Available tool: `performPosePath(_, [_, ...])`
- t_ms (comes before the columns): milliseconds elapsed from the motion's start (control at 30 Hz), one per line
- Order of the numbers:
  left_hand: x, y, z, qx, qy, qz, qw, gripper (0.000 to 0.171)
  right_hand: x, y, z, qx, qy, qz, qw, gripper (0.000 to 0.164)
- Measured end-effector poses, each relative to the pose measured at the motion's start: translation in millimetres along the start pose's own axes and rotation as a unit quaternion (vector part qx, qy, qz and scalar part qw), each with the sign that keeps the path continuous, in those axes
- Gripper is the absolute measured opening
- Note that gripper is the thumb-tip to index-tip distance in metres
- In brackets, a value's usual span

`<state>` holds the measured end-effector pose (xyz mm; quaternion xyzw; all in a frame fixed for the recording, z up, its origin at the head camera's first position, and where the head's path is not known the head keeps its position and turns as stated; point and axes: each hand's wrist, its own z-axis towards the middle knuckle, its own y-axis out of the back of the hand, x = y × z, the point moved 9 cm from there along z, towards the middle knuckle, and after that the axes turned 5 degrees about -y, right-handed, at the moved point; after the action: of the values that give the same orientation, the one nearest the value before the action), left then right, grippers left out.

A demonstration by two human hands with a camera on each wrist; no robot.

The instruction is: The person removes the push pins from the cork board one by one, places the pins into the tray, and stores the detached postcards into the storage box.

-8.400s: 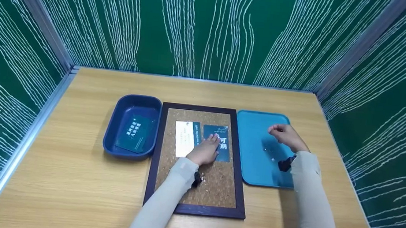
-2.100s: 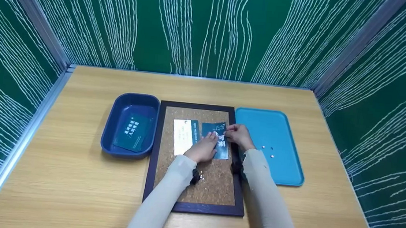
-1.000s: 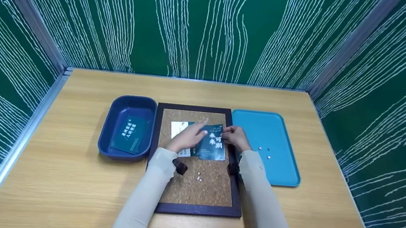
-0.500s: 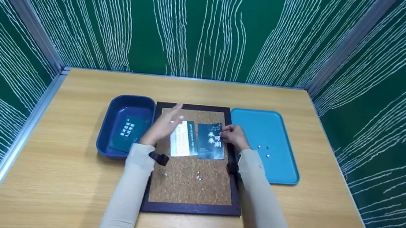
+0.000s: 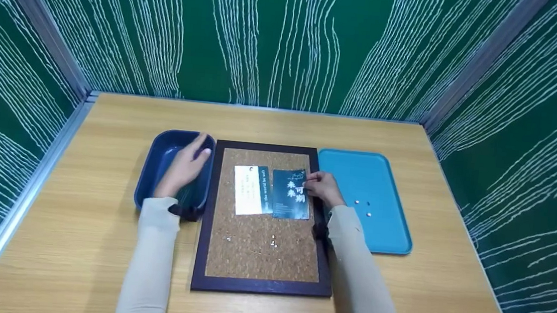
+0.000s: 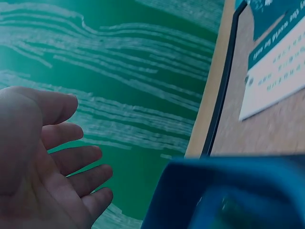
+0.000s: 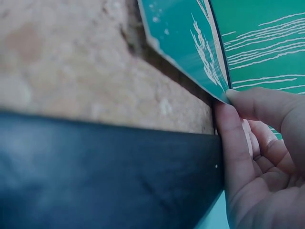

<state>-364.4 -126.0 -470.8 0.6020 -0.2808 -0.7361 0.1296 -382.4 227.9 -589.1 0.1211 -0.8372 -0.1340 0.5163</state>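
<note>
A teal card with white lettering (image 5: 287, 205) lies on the cork board (image 5: 244, 262), right of a white-and-teal card (image 5: 246, 194). At its right edge my right hand (image 5: 325, 188) pinches it between thumb and forefinger; in the right wrist view the card (image 7: 186, 45) is lifted a little off the cork there. My left hand (image 5: 182, 168) is over the dark blue bin (image 5: 143, 177), and in the left wrist view its fingers (image 6: 86, 179) are loosely spread and hold nothing. Hand and sleeve largely hide the bin's contents.
Small shiny pins (image 5: 273, 242) lie on the lower cork, with more (image 5: 228, 238) to their left. A light blue tray (image 5: 382, 238) at the board's right holds a few small pins (image 5: 368, 215). Green patterned panels (image 5: 288, 41) enclose the wooden table (image 5: 271, 128).
My left hand has lifted off the teal card and swung left across the white-and-teal card to the bin. From the tray, my right hand has come to the card's right edge and stays there.
</note>
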Motion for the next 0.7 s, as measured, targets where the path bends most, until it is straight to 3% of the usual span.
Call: performPosePath(700, [64.7, 71.2, -46.4, -0.074, 0.083, -0.002, 0.9938, 0.058, -2, 0, 1, -0.005, 0.005, 0.015, 1.000, 0.023])
